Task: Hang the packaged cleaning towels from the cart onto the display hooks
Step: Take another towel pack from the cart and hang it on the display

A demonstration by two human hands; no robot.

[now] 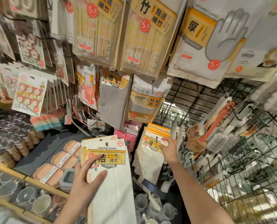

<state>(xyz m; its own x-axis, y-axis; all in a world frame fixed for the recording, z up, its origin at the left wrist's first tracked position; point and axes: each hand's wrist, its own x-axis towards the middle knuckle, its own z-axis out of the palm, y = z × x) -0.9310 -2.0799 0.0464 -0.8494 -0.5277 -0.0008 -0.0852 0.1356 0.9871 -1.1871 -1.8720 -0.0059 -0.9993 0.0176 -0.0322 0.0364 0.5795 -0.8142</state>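
Now a stack of towel packs (105, 157) is gripped upright by the left hand (86, 178), near; to its right, the hung packs (155, 143) are pinched on the hook (156, 138) by the right hand (170, 149), nearer it.

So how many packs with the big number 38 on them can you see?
2. One chopstick pack hangs top middle; the other chopstick pack hangs just right of it. More may hide behind them.
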